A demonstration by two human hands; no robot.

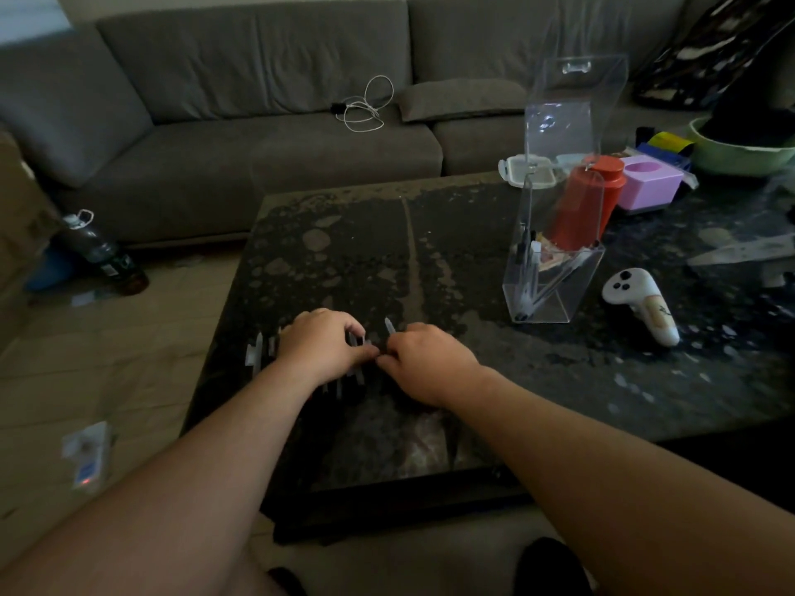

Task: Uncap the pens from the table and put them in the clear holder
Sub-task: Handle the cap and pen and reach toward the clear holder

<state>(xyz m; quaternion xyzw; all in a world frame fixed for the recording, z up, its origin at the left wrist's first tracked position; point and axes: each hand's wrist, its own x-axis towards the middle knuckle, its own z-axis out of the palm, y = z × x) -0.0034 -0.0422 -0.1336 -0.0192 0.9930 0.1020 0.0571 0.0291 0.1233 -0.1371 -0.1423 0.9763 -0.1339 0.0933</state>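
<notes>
Several capped pens [258,352] lie in a row near the front left of the dark stone table [430,251]. My left hand [322,344] is over the row with curled fingers on a pen. My right hand [423,363] sits beside it, its fingertips pinching the same pen where the two hands meet. Another pen tip [389,326] pokes up just behind my right hand. The clear holder [555,268] stands to the right at mid table, with a few pens leaning inside it.
A white game controller [641,305] lies right of the holder. Behind the holder stand a red canister [583,208], a pink box [649,182], a clear food container [527,167] and a green bowl [744,154]. A grey sofa [258,122] runs along the back.
</notes>
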